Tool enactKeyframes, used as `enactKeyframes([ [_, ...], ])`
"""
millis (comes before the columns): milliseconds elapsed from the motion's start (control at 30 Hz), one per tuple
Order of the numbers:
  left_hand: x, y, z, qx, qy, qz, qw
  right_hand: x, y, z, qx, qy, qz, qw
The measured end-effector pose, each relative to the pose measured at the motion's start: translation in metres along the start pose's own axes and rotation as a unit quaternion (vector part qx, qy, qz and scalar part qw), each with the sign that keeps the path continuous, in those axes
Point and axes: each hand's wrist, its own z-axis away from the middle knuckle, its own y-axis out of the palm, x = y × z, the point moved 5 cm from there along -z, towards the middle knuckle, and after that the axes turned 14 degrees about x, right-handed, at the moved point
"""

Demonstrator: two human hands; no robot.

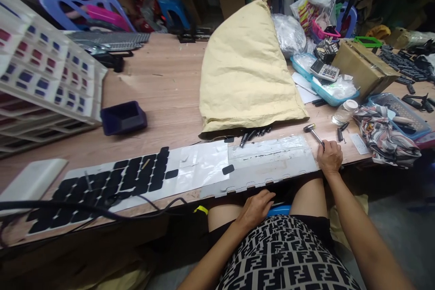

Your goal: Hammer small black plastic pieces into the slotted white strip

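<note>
My right hand (329, 157) is closed round the handle of a small metal hammer (313, 131) at the table's front right edge. The hammer head lies on the wood just beyond a long white sheet (272, 163) with a clear plastic strip on it. My left hand (256, 207) rests below the table edge by my thigh, fingers curled over something blue that I cannot make out. Several black pads (136, 176) cover the sheet's left part, and one loose black pad (228, 169) lies near its middle.
A tan paper sack (248, 68) stands behind the sheet with black rods spilling from under it. A dark blue tray (123, 118) and stacked white racks (44, 77) are at the left. Baskets, a calculator (324, 71), a cardboard box (365, 68) and cloth crowd the right. A black cable (102, 210) crosses the front left.
</note>
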Motion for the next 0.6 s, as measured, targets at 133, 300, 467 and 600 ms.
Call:
enactKeyframes([
  [133, -0.013, -0.068, -0.011, -0.149, 0.009, 0.017, 0.989, 0.000, 0.000, 0.000, -0.004, 0.000, 0.005, 1.000],
  [300, 0.034, -0.159, -0.051, -0.350, -0.172, -0.031, 0.921, 0.001, -0.002, 0.000, -0.010, -0.003, 0.014, 1.000],
  [467, 0.067, -0.174, -0.063, -0.297, -0.254, -0.039, 0.920, 0.000, 0.000, 0.001, -0.012, 0.001, 0.011, 1.000],
  [600, 0.053, -0.153, -0.035, -0.287, -0.238, -0.055, 0.926, 0.001, 0.001, 0.002, -0.007, 0.006, 0.011, 1.000],
])
